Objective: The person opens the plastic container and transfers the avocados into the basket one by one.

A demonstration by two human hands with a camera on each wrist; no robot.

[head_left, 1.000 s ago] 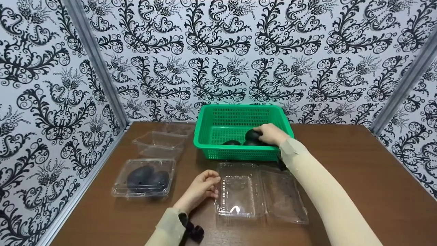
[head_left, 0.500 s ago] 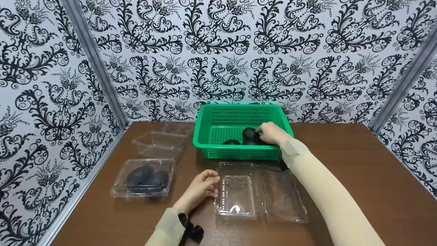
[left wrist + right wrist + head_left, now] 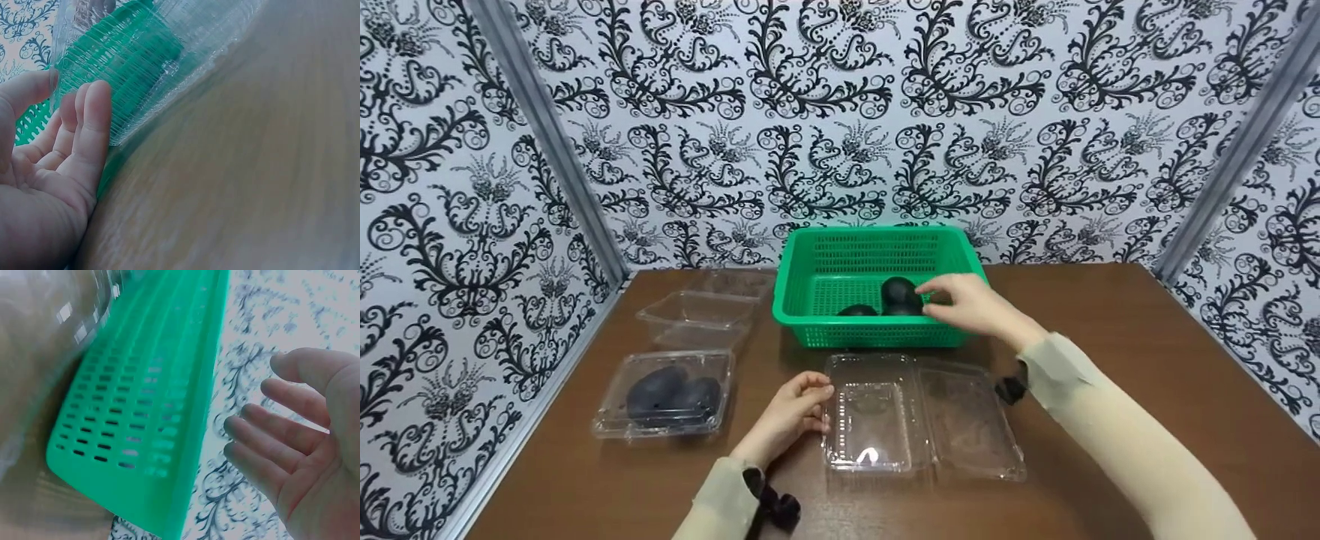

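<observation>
**packer_99:** Two avocados [image 3: 889,298] are in the green basket [image 3: 810,300], and the right hand [image 3: 971,302] that had its fingers curled over the taller one a second ago has let go. It's now lifted just off it, on the basket's right side, fingers spread and holding nothing. The right wrist view backs that up: bare palm, fingers loose, basket wall next to it.

**tray_guy:** So the grab failed?

**packer_99:** Looks like a release or a regrip to me, though I can't tell which. The fruit is sitting about where it was, against the basket's near wall, so nothing has come out yet.

**tray_guy:** What about the left hand?

**packer_99:** Hasn't moved. The left hand [image 3: 791,414] rests in front of the basket, fingers lightly curled against the left edge of the open clamshell [image 3: 877,420]. The left wrist view shows fingertips touching the clear plastic, more steadying than pinching.

**tray_guy:** Anything else packed?

**packer_99:** One shut clamshell [image 3: 664,394] with dark fruit inside, left of the basket and nearer the person, and an empty tub [image 3: 697,316] right beside the basket's left wall. The open one is unfilled, so that box is waiting on this fruit.
</observation>
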